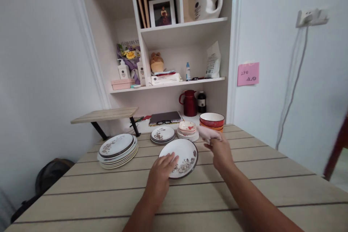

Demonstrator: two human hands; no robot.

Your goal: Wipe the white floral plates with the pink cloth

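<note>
A white plate (182, 152) with a dark rim and a brown flower pattern is in front of me, its face seeming to tilt toward me. My left hand (163, 168) holds it at the near left edge, fingers stretched over its face; the thumb cannot be made out. Beyond the plate's right edge, my right hand (219, 150) grips a pale pink cloth (207, 133), blurred by motion and apart from the plate. Just behind the plate stand a short stack of small dark-rimmed plates (163, 134) and a stack of small dishes (187, 127).
A taller plate stack (118, 150) stands at the left, near a small raised wooden stand (106, 115). Red and orange bowls (212, 120) are stacked at the back right. Behind the slatted table (174, 203) are a red jug (189, 103), a dark bottle (201, 102) and shelves.
</note>
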